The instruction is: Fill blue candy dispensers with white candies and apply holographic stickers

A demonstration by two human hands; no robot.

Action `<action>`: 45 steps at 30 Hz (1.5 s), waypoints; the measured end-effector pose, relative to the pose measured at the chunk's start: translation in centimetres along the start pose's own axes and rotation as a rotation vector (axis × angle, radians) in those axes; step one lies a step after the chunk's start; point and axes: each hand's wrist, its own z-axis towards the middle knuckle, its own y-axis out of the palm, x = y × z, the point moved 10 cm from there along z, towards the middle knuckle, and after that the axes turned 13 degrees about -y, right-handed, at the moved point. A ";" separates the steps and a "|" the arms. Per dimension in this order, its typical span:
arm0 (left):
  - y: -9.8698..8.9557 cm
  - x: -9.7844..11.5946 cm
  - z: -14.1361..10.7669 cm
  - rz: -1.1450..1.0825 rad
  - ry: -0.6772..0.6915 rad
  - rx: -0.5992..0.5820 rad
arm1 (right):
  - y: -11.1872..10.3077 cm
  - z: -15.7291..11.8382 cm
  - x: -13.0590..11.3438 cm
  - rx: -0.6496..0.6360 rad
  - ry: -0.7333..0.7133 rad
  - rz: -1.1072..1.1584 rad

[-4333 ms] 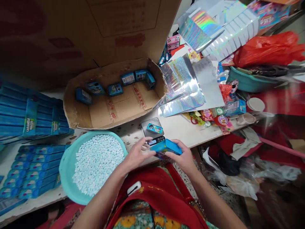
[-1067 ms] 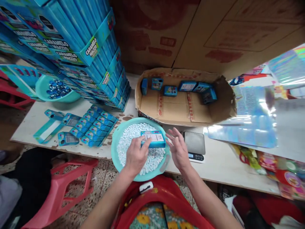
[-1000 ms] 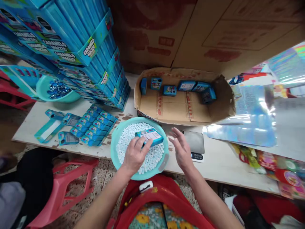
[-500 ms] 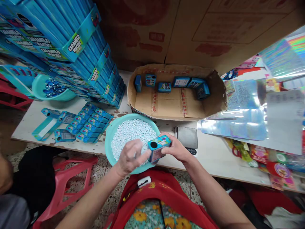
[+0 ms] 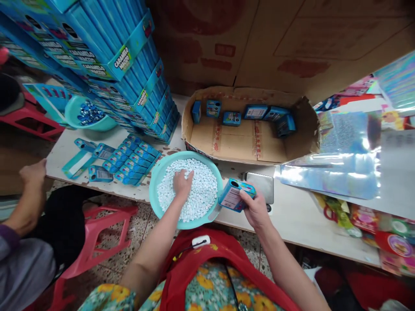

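Head view: a counter (image 5: 292,222) ran across the scene, with a teal basin (image 5: 155,201) of white pieces (image 5: 205,185) near its front edge.
Left hand (image 5: 182,185): it reached down into the basin, fingers among the white pieces; whether they had closed on any, I cannot tell.
Right hand (image 5: 256,209): it was clamped on the blue box, thumb over the near side.
Blue box (image 5: 231,198): it was held tilted just beside the basin's right rim, printed panel toward the person, a dark round spot on its top that looked like an opening.
Scale (image 5: 263,185): it lay on the counter beyond the right hand, partly hidden by it, nothing on the visible part of its plate.
Carton (image 5: 240,149): it stood behind the basin, with six small boxes (image 5: 231,118) spread inside along its back and ends.
Row block (image 5: 131,162): more such boxes lay packed together on the counter, left of the basin.
Step in hand: it appeared to be picking up pieces while the box was kept close by.
Next move: it seemed to call for a small, sure pinch on the left and a steady box with its top turned up on the right.
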 end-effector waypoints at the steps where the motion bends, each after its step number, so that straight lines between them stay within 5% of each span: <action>1: 0.4 0.0 -0.3 -0.102 -0.035 -0.028 | 0.8 -0.1 -0.2 -0.026 -0.012 -0.020; 5: 0.6 -0.9 -1.4 -0.333 -0.144 -0.091 | 4.1 -0.1 -1.9 -0.176 -0.075 -0.208; 10: -1.3 -1.2 -3.5 -0.586 -0.255 -0.171 | 7.2 0.0 -4.4 -0.326 -0.242 -0.466; 15: -3.1 3.4 -6.7 -1.121 -0.285 -0.525 | 10.6 -0.8 -5.5 -0.430 -0.541 -0.682; 17: -4.4 5.5 -7.5 -1.216 -0.204 -0.566 | 12.1 -1.4 -4.9 -0.495 -0.576 -0.736; 22: -6.0 6.6 -7.7 -1.296 -0.144 -0.453 | 15.1 -2.8 -4.1 -0.625 -0.611 -0.794; 29: -7.3 6.8 -6.9 -1.299 -0.134 -0.329 | 15.8 -2.6 -5.5 -0.582 -0.620 -0.779; 45: -8.4 8.8 -6.4 -1.154 0.014 -0.294 | 16.6 -1.6 -6.5 -0.511 -0.597 -0.716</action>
